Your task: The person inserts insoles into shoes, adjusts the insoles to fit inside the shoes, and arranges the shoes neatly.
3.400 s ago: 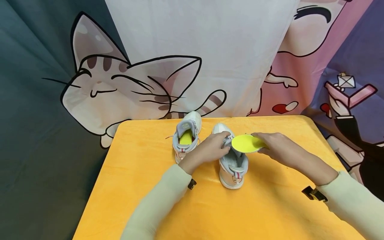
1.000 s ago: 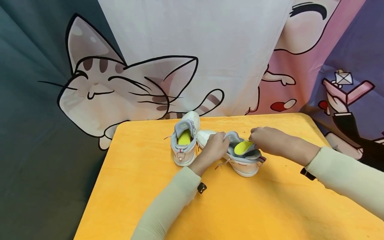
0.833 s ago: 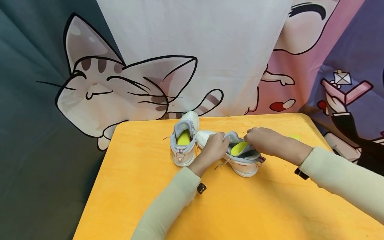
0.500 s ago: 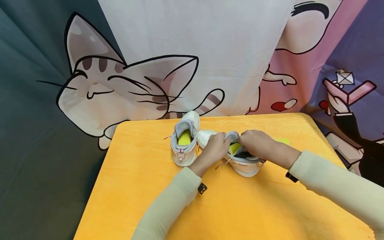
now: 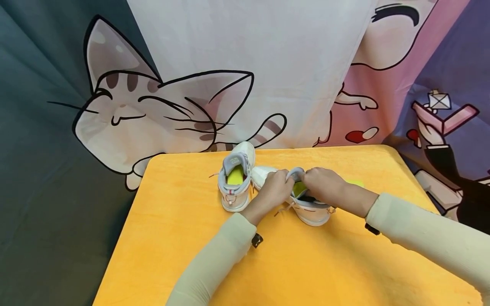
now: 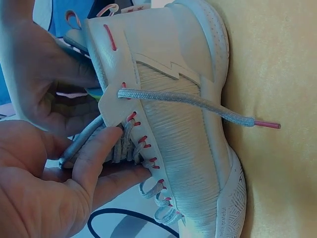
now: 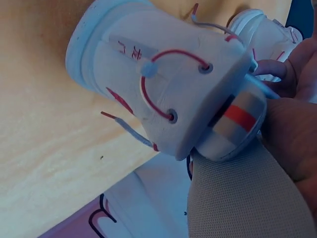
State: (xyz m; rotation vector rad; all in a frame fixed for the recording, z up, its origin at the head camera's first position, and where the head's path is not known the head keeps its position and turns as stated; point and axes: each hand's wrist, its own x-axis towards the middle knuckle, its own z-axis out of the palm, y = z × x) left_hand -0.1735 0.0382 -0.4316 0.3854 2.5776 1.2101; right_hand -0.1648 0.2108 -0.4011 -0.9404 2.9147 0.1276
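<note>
My left hand [image 5: 273, 187] pinches the tongue and lace edge of a white sneaker [image 5: 311, 214], whose toe points left and heel right. In the left wrist view the thumb and fingers grip beside the eyelets, with a loose lace [image 6: 188, 101] across the side. My right hand [image 5: 323, 185] holds a yellow-green insole [image 5: 300, 188] partly inside the shoe's opening; its fingertips are hidden there. In the right wrist view the insole's grey underside [image 7: 242, 193] sticks out past the heel collar, beside the right hand [image 7: 292, 134].
A second white sneaker [image 5: 234, 197] stands just left, toe away from me, with a yellow-green insole [image 5: 235, 175] lying inside. Both shoes are on a yellow table [image 5: 172, 238]. Behind its far edge hangs a printed cartoon curtain [image 5: 298, 76].
The held sneaker has turned so its heel faces right. The insole went from above the shoe into its opening, and my right hand has moved left and deeper in. The left hand keeps its hold.
</note>
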